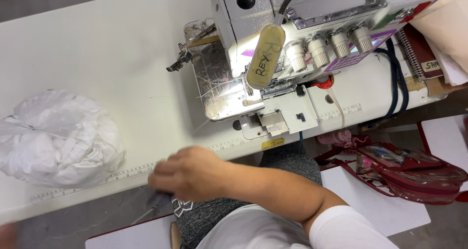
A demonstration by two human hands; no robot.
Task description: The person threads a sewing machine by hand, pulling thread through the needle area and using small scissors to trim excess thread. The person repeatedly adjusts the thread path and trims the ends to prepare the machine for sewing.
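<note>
My right hand (190, 173) reaches across my lap to the left, at the front edge of the white sewing table (122, 73). It is blurred, with the fingers curled downward. Just under the fingers is a small dark grey-blue piece (158, 199), and I cannot tell whether the hand grips it. My grey patterned garment (204, 215) lies below the forearm. My left hand is not seen. A white overlock sewing machine (312, 15) stands at the back right, its needle plate (229, 95) well apart from the hand.
A bundle of white cloth strips in clear plastic (56, 137) lies at the table's left. A gooseneck lamp (265, 56) hangs over the machine. A printed ruler (131, 171) runs along the front edge. A red-trimmed clear bag (409, 173) sits lower right. Notebooks (429, 59) lie at the right.
</note>
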